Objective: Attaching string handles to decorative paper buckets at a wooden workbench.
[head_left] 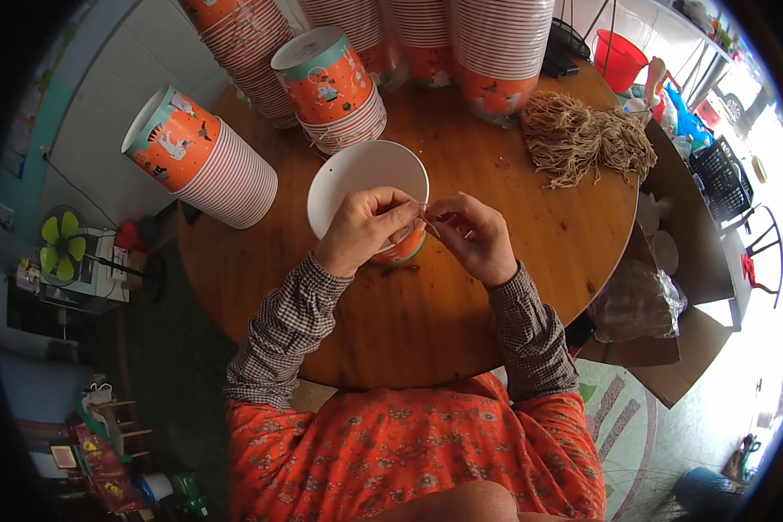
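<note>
An open paper bucket [361, 178], white inside with an orange printed outside, stands tilted on the table in front of me. My left hand [365, 228] is closed in a pinch at its near right rim. Close beside it, my right hand [476, 237] pinches too, thumb and forefinger together. Between the fingertips runs a thin pale strand [423, 210], too small to make out well; both hands seem to hold it. The fingers hide part of the bucket's rim and side.
The round wooden table [487, 322] carries a leaning bucket stack [226, 178] at left, another bucket stack [326, 83] behind the bucket, and several wrapped stacks at the back. A bundle of beige cords [587, 139] lies at right. Beyond the right edge stands an open cardboard box [696, 235].
</note>
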Motion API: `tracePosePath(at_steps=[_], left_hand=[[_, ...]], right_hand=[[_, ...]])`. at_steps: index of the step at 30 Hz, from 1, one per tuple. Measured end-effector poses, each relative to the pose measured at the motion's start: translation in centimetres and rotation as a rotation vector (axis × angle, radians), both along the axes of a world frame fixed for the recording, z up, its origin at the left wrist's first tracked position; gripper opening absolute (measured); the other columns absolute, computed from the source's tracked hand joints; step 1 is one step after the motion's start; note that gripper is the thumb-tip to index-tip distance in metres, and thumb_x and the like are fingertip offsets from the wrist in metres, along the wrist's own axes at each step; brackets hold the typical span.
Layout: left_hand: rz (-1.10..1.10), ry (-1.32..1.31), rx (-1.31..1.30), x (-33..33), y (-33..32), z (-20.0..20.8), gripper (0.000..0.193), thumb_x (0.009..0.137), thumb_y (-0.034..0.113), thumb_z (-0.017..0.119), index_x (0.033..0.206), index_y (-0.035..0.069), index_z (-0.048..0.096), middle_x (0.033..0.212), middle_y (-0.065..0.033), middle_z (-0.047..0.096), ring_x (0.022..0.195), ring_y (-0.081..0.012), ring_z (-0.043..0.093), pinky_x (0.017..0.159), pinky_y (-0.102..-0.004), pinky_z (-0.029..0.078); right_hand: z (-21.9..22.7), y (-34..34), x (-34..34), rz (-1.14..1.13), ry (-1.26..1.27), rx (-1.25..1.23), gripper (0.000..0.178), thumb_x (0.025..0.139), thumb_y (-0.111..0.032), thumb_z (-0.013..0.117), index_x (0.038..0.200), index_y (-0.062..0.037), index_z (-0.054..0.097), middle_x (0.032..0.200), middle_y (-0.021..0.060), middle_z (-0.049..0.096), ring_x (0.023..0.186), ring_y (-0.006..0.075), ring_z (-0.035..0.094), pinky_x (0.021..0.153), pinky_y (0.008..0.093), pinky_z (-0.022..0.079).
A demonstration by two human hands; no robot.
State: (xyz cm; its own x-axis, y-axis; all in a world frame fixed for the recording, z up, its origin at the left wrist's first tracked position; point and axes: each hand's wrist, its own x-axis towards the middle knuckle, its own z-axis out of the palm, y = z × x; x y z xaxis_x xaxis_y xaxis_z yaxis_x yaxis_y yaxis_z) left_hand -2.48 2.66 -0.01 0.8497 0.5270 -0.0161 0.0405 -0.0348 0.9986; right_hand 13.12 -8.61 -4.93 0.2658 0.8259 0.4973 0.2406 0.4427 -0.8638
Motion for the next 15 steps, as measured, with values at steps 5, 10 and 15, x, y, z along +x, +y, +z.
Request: tracePosePath(at_steps=[5, 10, 15], left_hand=[[0.04, -0.009, 0.022, -0.05, 0.11, -0.31, 0.017, 0.095, 0.011, 0.057, 0.091, -0.004, 0.064, 0.073, -0.0005, 0.059, 0.064, -0.0042, 0.05, 0.061, -0.02, 0.044], [0.079, 0.019, 0.09, 0.04, 0.0, -0.32, 0.017, 0.092, 0.013, 0.061, 0.09, -0.004, 0.066, 0.078, -0.0018, 0.067, 0.07, -0.0038, 0.058, 0.064, -0.0201, 0.048], [0.1, 0.024, 0.18, 0.19, 0.14, -0.54, 0.018, 0.091, 0.014, 0.063, 0.091, -0.003, 0.067, 0.077, -0.002, 0.067, 0.071, -0.0047, 0.059, 0.064, -0.0205, 0.049]], right_hand=[[0.47, -0.2, -0.04, -0.033, -0.174, 0.075, 0.017, 0.081, 0.003, 0.067, 0.097, -0.0025, 0.065, 0.087, 0.0071, 0.064, 0.074, 0.0163, 0.064, 0.06, 0.0255, 0.05], [0.65, -0.17, -0.23, -0.087, -0.227, 0.124, 0.018, 0.08, 0.004, 0.068, 0.096, -0.0027, 0.066, 0.083, 0.0071, 0.064, 0.067, 0.014, 0.062, 0.057, 0.0244, 0.048], [0.16, -0.36, 0.0, -0.127, -0.202, 0.119, 0.018, 0.079, 0.003, 0.068, 0.096, -0.0036, 0.066, 0.078, 0.0076, 0.063, 0.063, 0.0158, 0.061, 0.057, 0.0263, 0.049]])
